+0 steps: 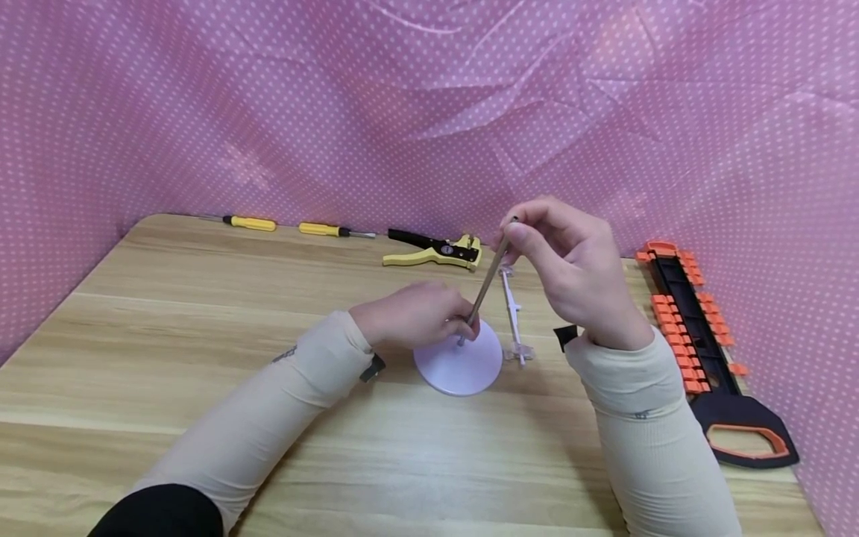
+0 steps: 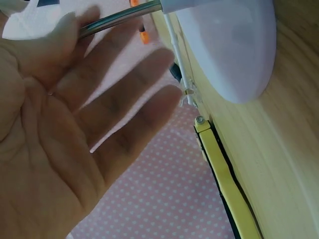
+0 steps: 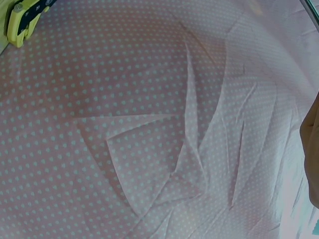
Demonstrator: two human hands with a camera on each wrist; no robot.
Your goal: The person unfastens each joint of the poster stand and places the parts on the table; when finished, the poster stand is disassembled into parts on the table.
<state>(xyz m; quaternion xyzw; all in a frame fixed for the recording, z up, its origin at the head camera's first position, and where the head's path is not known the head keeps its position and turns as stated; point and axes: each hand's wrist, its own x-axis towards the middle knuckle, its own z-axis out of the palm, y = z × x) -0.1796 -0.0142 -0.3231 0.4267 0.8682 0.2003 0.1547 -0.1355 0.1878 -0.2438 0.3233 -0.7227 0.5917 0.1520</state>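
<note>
A thin metal rod (image 1: 490,280) stands tilted over a white round base (image 1: 459,373), its lower end at the base's middle. In the left wrist view the rod (image 2: 122,18) meets a short white collar on the base (image 2: 234,55). My left hand (image 1: 423,313) pinches the rod low down, close over the base, with its other fingers (image 2: 134,119) spread. Higher up, my right hand (image 1: 570,261) pinches the rod's top end between thumb and fingers. Only an edge of the right hand (image 3: 311,149) shows in the right wrist view.
Right of the base lies a slim white bar (image 1: 513,309) with clear end pieces. Yellow-and-black wire strippers (image 1: 436,250) and two yellow screwdrivers (image 1: 251,223) lie along the back edge. A black rack with orange clips (image 1: 698,321) lies at the right, before pink dotted cloth (image 1: 335,112).
</note>
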